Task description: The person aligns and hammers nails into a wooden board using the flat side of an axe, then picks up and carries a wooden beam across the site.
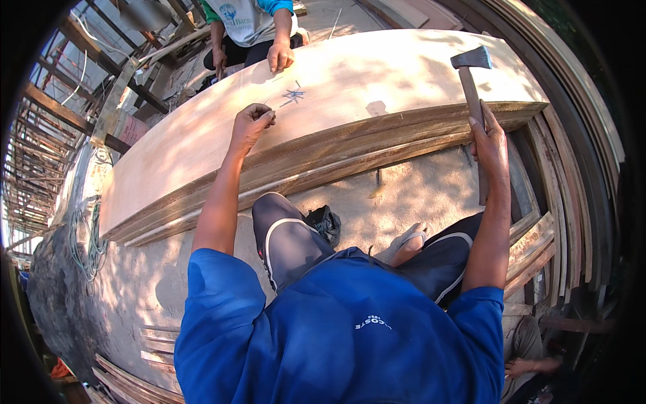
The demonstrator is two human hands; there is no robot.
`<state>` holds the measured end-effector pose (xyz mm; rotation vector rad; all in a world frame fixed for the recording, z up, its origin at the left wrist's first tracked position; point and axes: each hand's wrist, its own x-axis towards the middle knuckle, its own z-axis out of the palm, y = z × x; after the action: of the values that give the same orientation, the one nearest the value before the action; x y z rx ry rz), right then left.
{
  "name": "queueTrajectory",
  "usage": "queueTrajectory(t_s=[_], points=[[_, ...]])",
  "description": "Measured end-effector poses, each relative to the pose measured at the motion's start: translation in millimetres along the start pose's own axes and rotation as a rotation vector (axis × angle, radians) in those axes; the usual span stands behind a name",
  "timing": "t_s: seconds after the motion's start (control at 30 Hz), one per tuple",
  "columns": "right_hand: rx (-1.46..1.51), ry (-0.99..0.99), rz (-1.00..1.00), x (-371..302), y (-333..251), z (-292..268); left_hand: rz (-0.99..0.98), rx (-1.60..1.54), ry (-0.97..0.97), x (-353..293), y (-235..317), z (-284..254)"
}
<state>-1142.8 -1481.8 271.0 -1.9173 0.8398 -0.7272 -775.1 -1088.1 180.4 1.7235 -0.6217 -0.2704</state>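
A wide, pale wooden board (202, 138) lies on top of a stack of thick planks across from me. Over its near edge, my left hand (254, 124) is closed in a pinch, with a thin nail barely showing at the fingertips. Just beyond it, a small pile of nails (293, 95) rests on the board. My right hand (489, 145) is wrapped round the wooden handle of a hatchet (469, 87). The hatchet stands roughly upright, its dark metal head raised above the right end of the board.
Opposite me, a co-worker's hand (280, 56) touches the board's far edge near the nails. Long timbers (562, 195) are stacked at my right. A coil of rope (87, 246) lies on the ground at left, and a black plastic bag (324, 225) sits by my knee.
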Motion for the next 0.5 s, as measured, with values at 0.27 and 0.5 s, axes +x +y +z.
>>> queueTrajectory(t_s=[0.27, 0.5], points=[[0.241, -0.336, -0.12, -60.1, -44.5, 62.2, 0.122, -0.077, 0.144, -53.3, -41.5, -29.0], [-0.197, -0.419, -0.388, -108.9, -30.1, 158.6, 0.114, 0.016, 0.093, -53.7, -41.3, -25.3]])
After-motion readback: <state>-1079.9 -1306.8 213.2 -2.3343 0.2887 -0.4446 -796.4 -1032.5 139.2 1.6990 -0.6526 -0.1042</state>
